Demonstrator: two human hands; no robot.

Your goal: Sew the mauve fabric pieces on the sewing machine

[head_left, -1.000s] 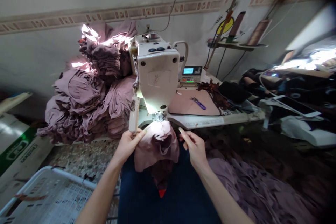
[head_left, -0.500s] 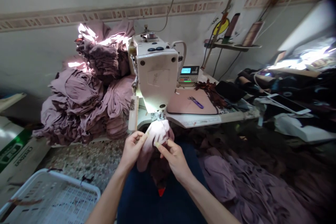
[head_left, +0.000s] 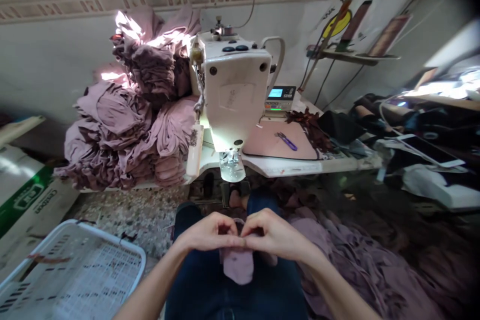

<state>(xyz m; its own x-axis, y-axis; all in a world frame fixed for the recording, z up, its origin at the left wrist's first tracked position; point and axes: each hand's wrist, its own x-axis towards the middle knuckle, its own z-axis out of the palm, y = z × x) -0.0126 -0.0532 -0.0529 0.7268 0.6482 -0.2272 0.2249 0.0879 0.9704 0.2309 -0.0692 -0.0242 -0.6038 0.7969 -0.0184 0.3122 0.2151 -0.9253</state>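
Over my lap, my left hand (head_left: 213, 232) and my right hand (head_left: 268, 235) meet fingertip to fingertip. Both pinch the upper edge of a small mauve fabric piece (head_left: 239, 264), which hangs below my fingers; I cannot tell which garment part it is. In front of my hands stands a white sewing machine (head_left: 237, 95), its lit needle area (head_left: 231, 165) bare of cloth. Parts of the fabric are hidden behind my fingers.
Stacked mauve garments (head_left: 112, 120) fill the table's left side. Purple thread snips (head_left: 287, 141) lie on a pink mat (head_left: 258, 140) to the right. A white plastic basket (head_left: 140, 255) sits at lower left, and more mauve cloth (head_left: 337, 260) is heaped at lower right.
Both hands have drawn the mauve fabric away from under the needle and down toward my lap. The fingertips have come together. The view has shifted slightly.
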